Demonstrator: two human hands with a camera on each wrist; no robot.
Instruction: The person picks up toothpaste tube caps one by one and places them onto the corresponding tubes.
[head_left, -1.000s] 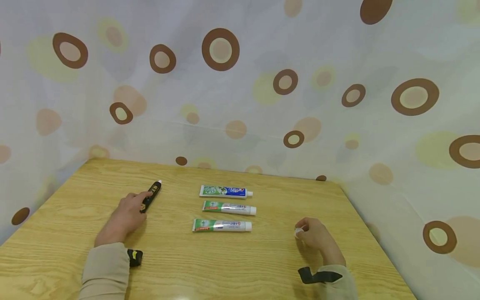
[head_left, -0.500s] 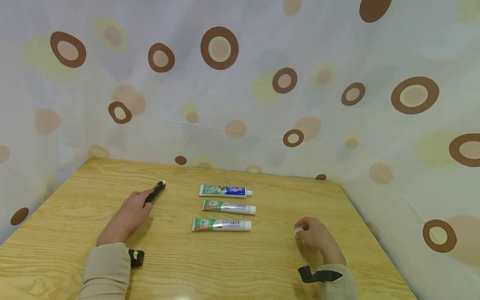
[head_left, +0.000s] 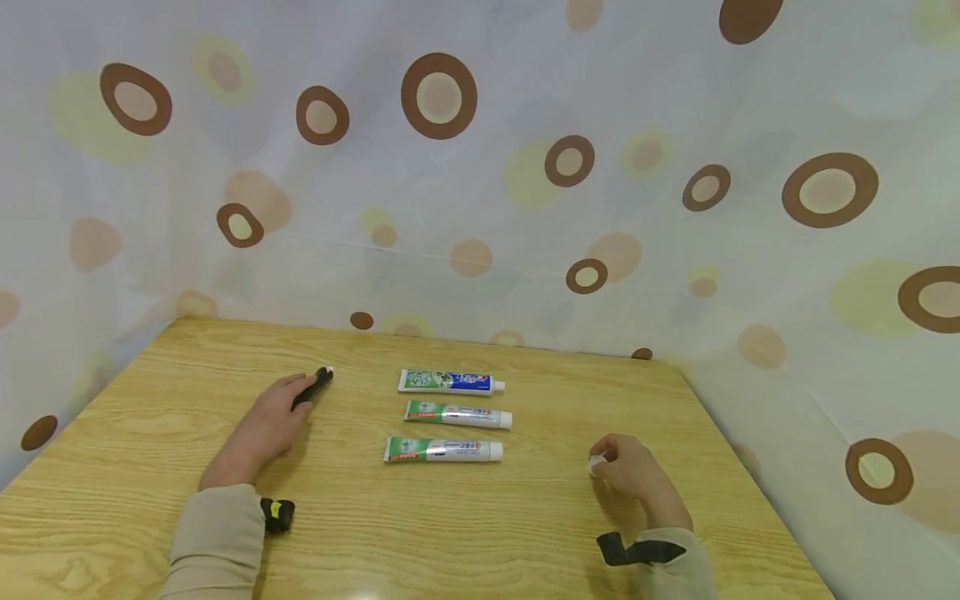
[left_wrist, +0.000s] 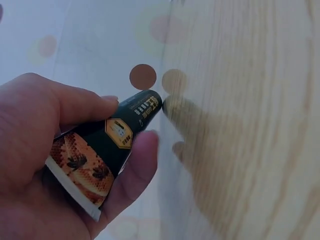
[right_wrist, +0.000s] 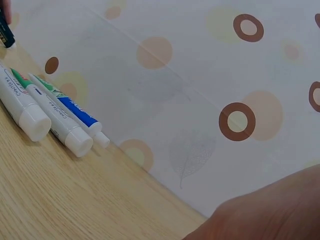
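Note:
My left hand [head_left: 266, 423] holds a black toothpaste tube [head_left: 313, 388] at the left of the table. Up close in the left wrist view, the tube [left_wrist: 118, 133] has a honeycomb-and-bees print and a pale crimped end, with thumb and fingers on either side. On the right, my right hand [head_left: 633, 471] pinches a small white cap-like thing [head_left: 597, 465] low over the table; its exact kind is hard to make out. Between the hands lie a green-and-blue toothpaste tube [head_left: 450, 382] and two white-and-green ones, the middle tube [head_left: 459, 415] and the nearest tube [head_left: 444, 450].
The wooden table [head_left: 435, 533] runs back to a pale curtain [head_left: 495, 208] patterned with circles. That curtain also closes in the left and right sides. The three lying tubes are roughly parallel, their capped ends pointing right.
My left hand has shifted a little to the right with the black toothpaste tube, which has turned so its gold print no longer shows from above. The right hand stays in place.

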